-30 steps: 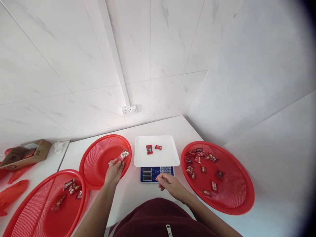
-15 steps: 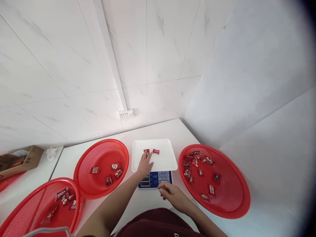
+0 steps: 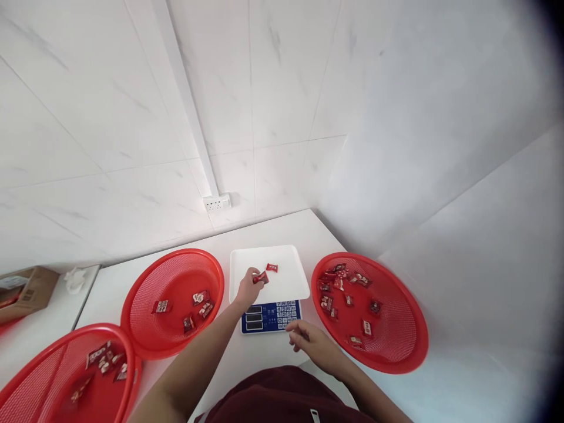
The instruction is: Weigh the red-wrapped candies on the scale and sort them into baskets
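Observation:
My left hand (image 3: 247, 286) is over the white tray (image 3: 288, 285) of a scale, its fingers closed on a small red wrapped candy (image 3: 261, 277). Another red candy (image 3: 272, 268) lies on the tray, a little beyond the held one and to its right. In front of the tray is the scale's blue keypad panel (image 3: 269, 316), with dark displays at its left. My right hand (image 3: 308, 339) hovers by the panel's lower right corner, fingers loosely curled and apart, with nothing seen in them.
A red basket (image 3: 403, 329) with several wrapped candies stands right of the scale. Two more red baskets, one beside the scale (image 3: 132, 311) and one nearer (image 3: 33, 376), hold candies at left. A cardboard box (image 3: 42, 291) and crumpled tissue (image 3: 74, 280) sit far left. A wall socket (image 3: 217, 202) is behind.
My left hand has closed on one candy and drawn it slightly toward me; before, its fingers were spread over it. The right hand stays near the keypad. The whole view has shifted a little.

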`<action>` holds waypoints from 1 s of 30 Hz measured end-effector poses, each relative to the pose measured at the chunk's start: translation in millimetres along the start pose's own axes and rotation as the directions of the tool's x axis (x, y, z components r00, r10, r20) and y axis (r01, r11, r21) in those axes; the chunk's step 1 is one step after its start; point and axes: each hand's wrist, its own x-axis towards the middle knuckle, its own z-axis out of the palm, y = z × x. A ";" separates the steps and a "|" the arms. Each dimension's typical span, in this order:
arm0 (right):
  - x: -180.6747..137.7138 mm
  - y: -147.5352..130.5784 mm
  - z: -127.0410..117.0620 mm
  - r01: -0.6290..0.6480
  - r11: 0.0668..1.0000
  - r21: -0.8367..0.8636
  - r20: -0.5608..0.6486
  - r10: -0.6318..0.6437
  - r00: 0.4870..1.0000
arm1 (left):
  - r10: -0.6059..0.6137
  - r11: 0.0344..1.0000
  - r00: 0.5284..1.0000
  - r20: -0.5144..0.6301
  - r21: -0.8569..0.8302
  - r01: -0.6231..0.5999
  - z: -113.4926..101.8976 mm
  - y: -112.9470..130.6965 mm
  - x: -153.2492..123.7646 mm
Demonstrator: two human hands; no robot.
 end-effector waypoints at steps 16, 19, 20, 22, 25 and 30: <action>15.8 -111.5 -5.3 0.499 0.798 -0.337 0.023 -0.523 0.852 | 0.235 0.805 0.960 0.154 -0.584 -0.104 -43.9 107.3 -115.3; 11.0 -113.8 -6.2 0.578 0.684 -0.446 -0.020 -0.653 0.757 | 0.204 0.861 0.977 0.065 -0.487 -0.148 -46.0 108.1 -115.6; 9.6 -113.8 -6.7 0.603 0.645 -0.469 -0.025 -0.692 0.721 | 0.200 0.874 0.979 0.051 -0.460 -0.155 -46.6 108.7 -115.2; 6.9 -113.4 -7.5 0.646 0.579 -0.498 -0.016 -0.751 0.660 | 0.214 0.877 0.977 0.021 -0.445 -0.182 -46.3 110.7 -114.7; 2.2 -113.3 -7.4 0.694 0.520 -0.499 -0.005 -0.802 0.597 | 0.257 0.842 0.965 -0.051 -0.479 -0.250 -41.2 114.6 -116.5; -7.4 -116.3 -3.7 0.737 0.456 -0.499 -0.071 -0.869 0.489 | 0.232 0.728 0.964 -0.126 -0.635 -0.258 -27.2 118.9 -123.0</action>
